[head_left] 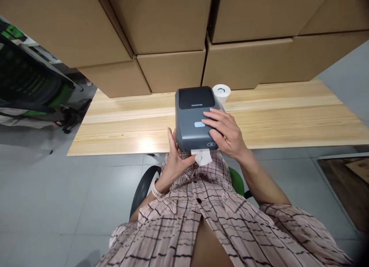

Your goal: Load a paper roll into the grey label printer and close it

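A dark grey label printer (190,132) with a black window on top stands at the front edge of the wooden table. A piece of white paper (203,157) sticks out of its front slot, its end curled. My left hand (176,161) is at the printer's lower left corner, fingers apart, with the thumb reaching to the paper's left edge; whether it grips the paper is unclear. My right hand (227,134) rests spread on the right part of the printer's top, fingertips by the light blue button (199,124). A white roll (221,93) stands behind the printer's right side.
Large cardboard boxes (170,72) are stacked along the back of the wooden table (288,120). A dark mesh chair (25,78) and part of a person's foot are at the left. A framed dark panel (348,186) lies at the lower right.
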`<state>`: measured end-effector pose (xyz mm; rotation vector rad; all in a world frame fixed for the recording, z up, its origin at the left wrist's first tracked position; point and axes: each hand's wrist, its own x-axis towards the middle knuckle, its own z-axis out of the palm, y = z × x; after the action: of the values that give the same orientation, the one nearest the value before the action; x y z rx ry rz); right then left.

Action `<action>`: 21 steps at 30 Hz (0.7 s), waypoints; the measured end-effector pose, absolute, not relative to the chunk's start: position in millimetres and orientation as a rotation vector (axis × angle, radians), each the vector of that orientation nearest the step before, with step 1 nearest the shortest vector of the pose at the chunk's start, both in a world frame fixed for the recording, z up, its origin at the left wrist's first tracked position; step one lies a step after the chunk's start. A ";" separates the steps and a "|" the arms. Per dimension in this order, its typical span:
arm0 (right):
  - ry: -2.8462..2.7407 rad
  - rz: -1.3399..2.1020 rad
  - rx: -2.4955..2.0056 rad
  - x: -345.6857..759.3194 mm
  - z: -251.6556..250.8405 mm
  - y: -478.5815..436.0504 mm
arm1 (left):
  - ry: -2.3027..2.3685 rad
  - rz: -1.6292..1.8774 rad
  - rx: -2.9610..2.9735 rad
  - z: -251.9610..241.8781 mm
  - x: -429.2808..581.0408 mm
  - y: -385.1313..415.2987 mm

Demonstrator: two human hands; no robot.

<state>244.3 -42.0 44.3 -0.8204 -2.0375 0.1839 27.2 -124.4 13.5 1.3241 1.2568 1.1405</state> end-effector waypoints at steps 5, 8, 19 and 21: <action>-2.029 0.107 -0.908 238.4 29.3 -53.2 | 1.231 1.197 1.255 10.9 23.6 -115.1; -1.999 0.102 -0.933 234.7 27.9 -55.4 | 1.285 1.198 1.202 16.2 28.5 -103.7; -1.946 0.175 -0.953 231.0 25.0 -58.4 | 1.420 1.186 1.359 20.7 32.5 -100.1; -1.939 0.207 -0.960 231.7 25.8 -57.3 | 1.454 1.224 1.283 18.4 23.8 -114.8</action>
<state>231.7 -57.3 25.8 -0.9604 -1.9391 0.2066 23.8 -114.8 18.4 1.2832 1.4535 1.2235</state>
